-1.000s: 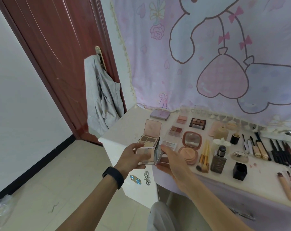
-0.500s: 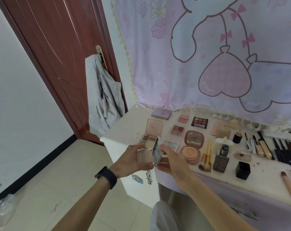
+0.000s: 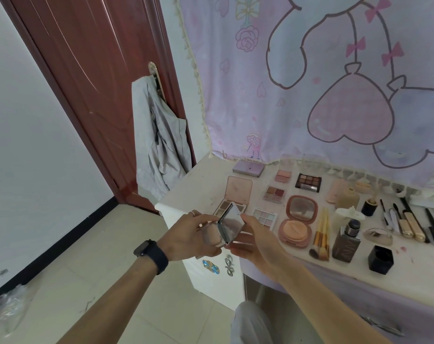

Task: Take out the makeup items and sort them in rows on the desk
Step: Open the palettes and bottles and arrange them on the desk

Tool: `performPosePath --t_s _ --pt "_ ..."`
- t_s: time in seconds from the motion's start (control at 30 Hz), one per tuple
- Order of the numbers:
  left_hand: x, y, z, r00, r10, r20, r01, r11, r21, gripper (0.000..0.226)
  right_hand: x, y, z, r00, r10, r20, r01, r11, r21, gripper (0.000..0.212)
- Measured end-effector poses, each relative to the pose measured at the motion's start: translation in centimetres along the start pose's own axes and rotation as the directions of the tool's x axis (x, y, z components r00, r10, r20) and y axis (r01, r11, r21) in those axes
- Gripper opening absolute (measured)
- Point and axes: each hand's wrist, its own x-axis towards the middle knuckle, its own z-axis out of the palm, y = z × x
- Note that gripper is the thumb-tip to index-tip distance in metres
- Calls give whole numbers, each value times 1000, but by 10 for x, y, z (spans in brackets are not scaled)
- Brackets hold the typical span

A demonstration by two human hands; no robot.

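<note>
Compact [image 3: 227, 228] open, gripped by L hand [image 3: 186, 235] + R hand [image 3: 257, 242] | palettes [image 3: 264, 217], brushes [image 3: 321, 234] behind

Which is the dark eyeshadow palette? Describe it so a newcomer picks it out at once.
Start at the pink curtain and drop to the white desk under its fringe. In the back row, it is the dark eyeshadow palette, right of a small pink compact. It alone has a black frame with brown shades; its neighbours are pink or lilac.

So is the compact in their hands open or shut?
Open. The compact has its mirrored lid hinged away from the powder pan; the left hand grips the base and the right hand pinches the lid.
</note>
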Motion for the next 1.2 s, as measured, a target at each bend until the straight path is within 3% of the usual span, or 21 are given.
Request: performPosePath --t_s 0.13,0.2,0.23,0.27,0.3,0.33,0.37,0.4,0.47,0.67,1.07,1.2 --pt "8 -8 0 998 -20 -60 20 1000 1 71 7 4 -2 998 20 61 -21 1000 21 52" --pt "18 -17 0 987 -86 -134 82 996 -36 77 5 13 -8 997 -71 42 78 981 -178 46" --pt "23 -21 -2 973 -140 -182 130 989 -65 79 4 23 -14 980 -199 34 195 896 -398 37" --pt "30 -24 -5 954 -191 -232 177 981 -82 79 4 35 -23 925 -376 48 317 698 -642 26" --pt "38 -26 -7 933 -235 -273 223 972 -76 77 5 47 -34 824 -556 106 391 424 -817 18" --pt "45 -27 -10 911 -275 -309 268 961 -65 76 5 59 -43 733 -654 187 401 194 -895 17" --pt "53 -28 -11 889 -309 -337 312 949 -46 78 7 71 -53 667 -701 253 383 31 -923 23" --pt "62 -29 -12 871 -341 -354 354 935 -31 81 8 80 -61 621 -725 299 349 -86 -933 28" --pt "76 -31 -10 847 -397 -353 418 908 -17 80 10 91 -74 608 -718 338 290 -196 -937 35" --pt "106 -39 -3 849 -437 -297 477 875 78 64 14 101 -87 616 -675 407 265 -308 -914 47" --pt "122 -58 9 840 -461 -286 493 869 50 85 18 110 -85 565 -732 381 245 -291 -925 47" --pt "119 -57 14 830 -461 -313 486 874 3 83 18 113 -85 558 -742 371 242 -282 -928 48"
